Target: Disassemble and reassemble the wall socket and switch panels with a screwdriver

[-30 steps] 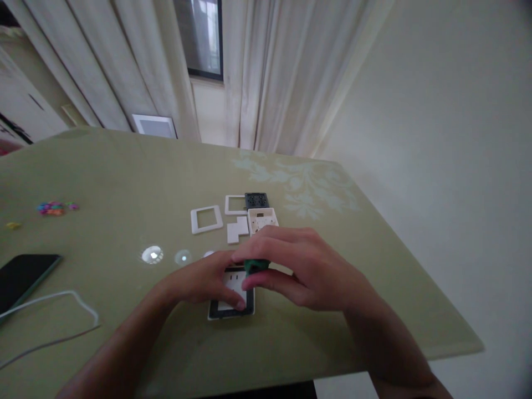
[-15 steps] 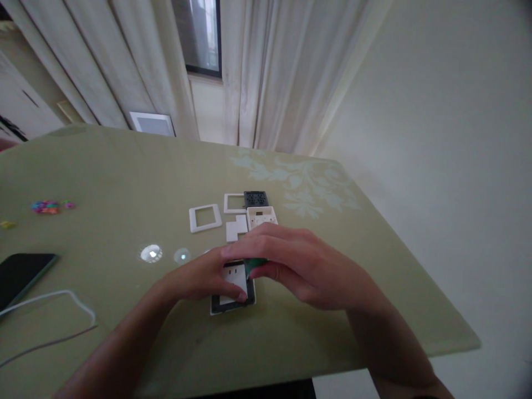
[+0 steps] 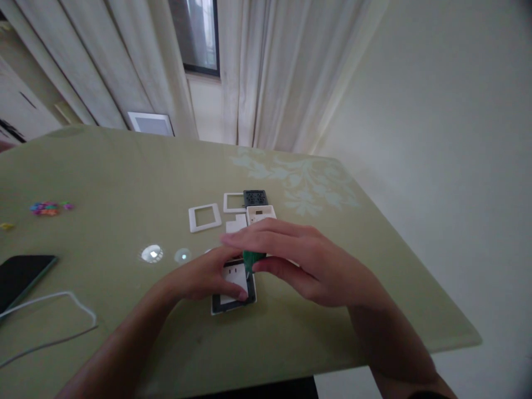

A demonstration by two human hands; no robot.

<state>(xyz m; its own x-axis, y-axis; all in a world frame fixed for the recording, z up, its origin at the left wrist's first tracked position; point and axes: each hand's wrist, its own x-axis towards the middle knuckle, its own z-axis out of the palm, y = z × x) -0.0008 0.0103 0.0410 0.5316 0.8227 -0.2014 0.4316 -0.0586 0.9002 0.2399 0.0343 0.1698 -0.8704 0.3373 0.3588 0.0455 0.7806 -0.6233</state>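
Observation:
A wall socket [image 3: 235, 276] with a white face and dark surround lies on the table near its front edge. My left hand [image 3: 208, 275] grips its left side, thumb across the face, the other fingers partly hidden behind. My right hand [image 3: 305, 260] is closed around the green handle of a screwdriver [image 3: 252, 259]. Its short metal shaft points down at the socket's right border; the tip's exact seat is too small to tell. Just beyond my hands sit a white back box [image 3: 261, 212], partly covered by my right hand, and small white plates [image 3: 236, 225].
Two white frames [image 3: 205, 218] and a dark socket insert [image 3: 255, 198] lie farther back. On the left are a black phone [image 3: 25, 277], a white cable [image 3: 50, 296] and colourful small pieces [image 3: 47, 208]. The table's right edge slants past my right forearm.
My right hand has lifted slightly and shifted its fingers, so more of the green handle shows. My left hand and the socket stay nearly where they were.

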